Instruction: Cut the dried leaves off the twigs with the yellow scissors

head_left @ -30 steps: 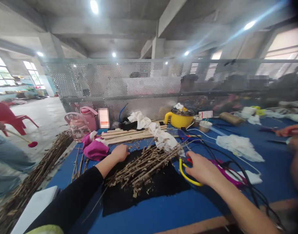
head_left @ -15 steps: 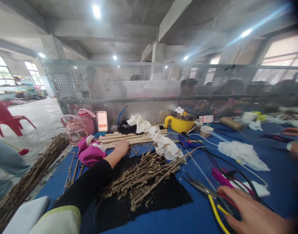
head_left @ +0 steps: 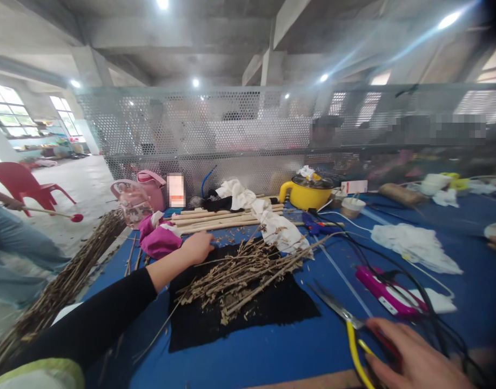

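My left hand (head_left: 196, 248) is closed, fingers curled, at the upper left edge of a black cloth (head_left: 280, 319). Whatever may be in those fingers is hidden. Dry brown plant stems (head_left: 240, 275) with crumbling leaves lie heaped across the cloth, right of this hand. Just beyond it rest several pale wooden sticks (head_left: 215, 220). At the lower right, my right hand (head_left: 418, 351) is closed on the handles of scissors (head_left: 345, 313) with yellow and red grips. Their blades point up and left, slightly apart, beside the cloth.
A yellow pot (head_left: 308, 195), blue glue gun (head_left: 316, 224) and magenta power strip (head_left: 388, 292) with black cables stand around the blue table (head_left: 256, 373). Crumpled white cloth (head_left: 414, 246) lies right. A stem bundle (head_left: 65, 281) and a person's legs (head_left: 17, 243) are left.
The view has shifted slightly. My left hand has drawn back a little from the wooden sticks towards the cloth's edge. My right hand remains at the scissors.
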A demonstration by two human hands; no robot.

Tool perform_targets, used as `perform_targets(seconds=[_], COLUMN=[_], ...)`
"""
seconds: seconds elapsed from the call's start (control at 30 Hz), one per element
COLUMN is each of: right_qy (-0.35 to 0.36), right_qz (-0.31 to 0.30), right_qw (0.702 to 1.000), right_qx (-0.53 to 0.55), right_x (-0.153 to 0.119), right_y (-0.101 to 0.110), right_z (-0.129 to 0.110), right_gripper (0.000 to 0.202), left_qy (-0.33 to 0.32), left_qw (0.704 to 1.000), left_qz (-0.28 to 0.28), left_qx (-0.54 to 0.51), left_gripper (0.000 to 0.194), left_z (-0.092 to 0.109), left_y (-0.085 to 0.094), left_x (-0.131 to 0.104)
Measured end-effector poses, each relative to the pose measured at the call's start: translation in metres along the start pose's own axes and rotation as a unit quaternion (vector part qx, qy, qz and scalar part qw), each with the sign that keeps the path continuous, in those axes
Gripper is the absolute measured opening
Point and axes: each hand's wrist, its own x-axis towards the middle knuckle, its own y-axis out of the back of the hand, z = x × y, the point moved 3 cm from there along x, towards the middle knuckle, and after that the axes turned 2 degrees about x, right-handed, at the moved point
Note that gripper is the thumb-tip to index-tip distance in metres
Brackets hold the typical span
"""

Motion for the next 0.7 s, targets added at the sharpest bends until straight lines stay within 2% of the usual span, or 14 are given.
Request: perform_targets(seconds=[0.13, 0.23, 0.3, 0.33, 0.4, 0.47, 0.6, 0.7], right_qy=[-0.015, 0.016, 0.029, 0.039, 0.048, 0.093, 0.059, 0.050], right_qz=[-0.030, -0.053, -0.085, -0.100, -0.075, -0.096, -0.095, -0.115], right_qw=[0.999, 0.996, 0.992, 0.991, 0.994, 0.990, 0.990, 0.987], right_qx=[-0.025, -0.075, -0.085, -0.076, -0.060, -0.051, -0.090, -0.102], right_x=[0.014, 0.029, 0.049, 0.064, 0.107, 0.158, 0.252, 0.292], right_y=[-0.001, 0.014, 0.029, 0.036, 0.049, 0.046, 0.013, -0.013], right_z=[-0.030, -0.050, -0.065, -0.073, -0.093, -0.113, -0.136, -0.143], right_gripper=[0.039, 0.034, 0.028, 0.024, 0.028, 0.031, 0.034, 0.028], left_qy=[-0.006, -0.027, -0.028, -0.025, -0.023, -0.026, -0.030, -0.021], left_qw=[1.000, 0.999, 0.999, 0.999, 0.999, 0.999, 0.999, 0.999], left_qz=[-0.027, -0.043, -0.042, -0.040, -0.036, -0.037, -0.038, -0.032], left_qx=[0.010, 0.006, 0.006, 0.006, 0.006, 0.001, -0.011, -0.019], left_gripper=[0.025, 0.020, 0.019, 0.019, 0.018, 0.017, 0.018, 0.024], left_z=[-0.005, -0.005, -0.007, -0.008, -0.011, -0.013, -0.016, -0.019], left_y=[-0.015, -0.020, -0.019, -0.019, -0.017, -0.015, -0.015, -0.016], left_x=[0.003, 0.004, 0.005, 0.006, 0.009, 0.011, 0.012, 0.011])
